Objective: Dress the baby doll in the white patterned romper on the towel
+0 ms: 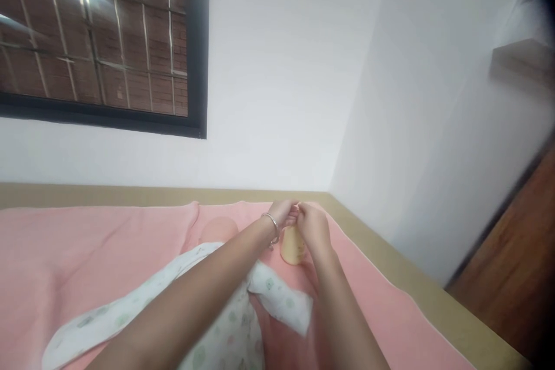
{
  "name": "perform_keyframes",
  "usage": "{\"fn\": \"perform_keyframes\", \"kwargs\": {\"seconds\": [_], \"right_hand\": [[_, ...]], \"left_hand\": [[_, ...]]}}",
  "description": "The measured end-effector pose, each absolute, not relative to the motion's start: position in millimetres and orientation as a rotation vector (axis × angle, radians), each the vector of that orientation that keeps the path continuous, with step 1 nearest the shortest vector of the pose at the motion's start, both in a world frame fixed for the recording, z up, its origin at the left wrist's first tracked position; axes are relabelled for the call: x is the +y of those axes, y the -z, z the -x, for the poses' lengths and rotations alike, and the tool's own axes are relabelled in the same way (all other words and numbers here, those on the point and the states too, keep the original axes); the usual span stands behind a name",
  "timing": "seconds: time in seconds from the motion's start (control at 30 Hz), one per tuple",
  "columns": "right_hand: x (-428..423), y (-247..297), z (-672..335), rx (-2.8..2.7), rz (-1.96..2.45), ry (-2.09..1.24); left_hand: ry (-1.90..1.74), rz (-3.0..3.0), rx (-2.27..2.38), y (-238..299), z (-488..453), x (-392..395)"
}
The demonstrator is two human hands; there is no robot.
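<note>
My left hand, with a silver bracelet on the wrist, and my right hand meet above a small beige bottle. Both hands have their fingers pinched together at the bottle's top; the cap itself is hidden by the fingers. The bottle stands upright on a pink blanket. A doll lies under my forearms: its bald head is just left of the bottle, and it wears a white patterned garment.
The pink blanket covers a tan bed set in the corner of white walls. A dark-framed window with bars hangs at the upper left. A wooden door and a shelf are at the right.
</note>
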State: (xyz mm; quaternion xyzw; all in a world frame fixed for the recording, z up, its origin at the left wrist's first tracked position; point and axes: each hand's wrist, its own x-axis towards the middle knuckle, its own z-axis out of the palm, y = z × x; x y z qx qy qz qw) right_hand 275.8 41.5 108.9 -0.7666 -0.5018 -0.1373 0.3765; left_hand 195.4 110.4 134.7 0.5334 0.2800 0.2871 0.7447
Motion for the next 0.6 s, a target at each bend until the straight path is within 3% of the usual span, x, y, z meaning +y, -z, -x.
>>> {"fn": "perform_keyframes", "kwargs": {"seconds": [0.6], "right_hand": [[40,-102,-289,-1.328,1.821,0.375]], "left_hand": [[-0.749,-1.185,0.331,-126,-197,100]]}}
